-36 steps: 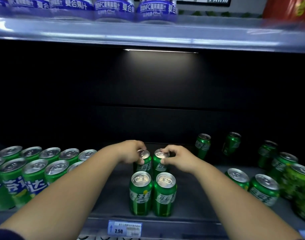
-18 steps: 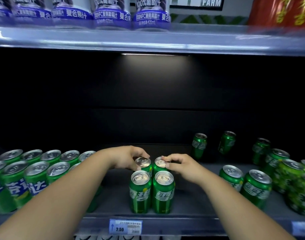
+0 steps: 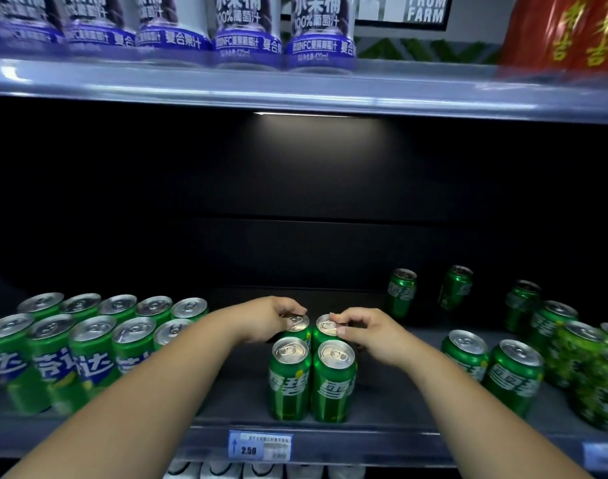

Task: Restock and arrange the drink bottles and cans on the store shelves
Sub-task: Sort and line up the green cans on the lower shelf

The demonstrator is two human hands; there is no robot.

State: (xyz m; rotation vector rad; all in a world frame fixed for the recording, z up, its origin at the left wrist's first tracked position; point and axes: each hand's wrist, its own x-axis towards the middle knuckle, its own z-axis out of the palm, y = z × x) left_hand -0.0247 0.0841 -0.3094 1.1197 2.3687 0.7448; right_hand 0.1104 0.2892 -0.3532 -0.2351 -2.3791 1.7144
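At centre frame, above the "2.50" tag [image 3: 260,445], my left hand [image 3: 271,318] grips the rear-left can [image 3: 299,323]; my right hand [image 3: 371,335] pinches the rear-right can [image 3: 325,327].

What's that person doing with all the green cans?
A person is lining up green soda cans on a store shelf. The left hand holds the top of the back left can, and the right hand pinches the top of the back right can beside it. Two front cans stand upright just ahead, near the shelf edge. Other cans stand at both sides.
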